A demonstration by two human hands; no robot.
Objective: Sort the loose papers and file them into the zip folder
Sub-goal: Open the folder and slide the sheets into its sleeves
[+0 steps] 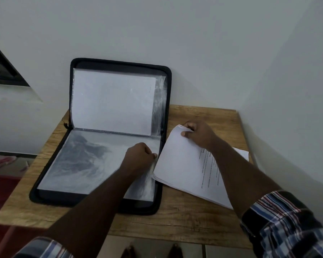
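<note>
At the right edge of the lower page, the left hand [140, 155] pinches the open lip of a clear plastic sleeve [101, 162], its fingers curled on the film. Just to its right, the right hand [198, 135] grips the far corner of a white printed sheet [181, 164], thumb on top, lifting it off the stack of loose white papers [241, 155] beneath its forearm. Under and beyond the left hand lies the black zip folder [119, 64], open, its upper half propped against the pale wall [213, 43] with a filled sleeve showing. All of it rests on a small wooden table [185, 216]. The likely risk is that the thin film slips or buckles from the pinch, so the sheet's leading edge catches and creases. Lifting by one corner could also drag a second page along.
</note>
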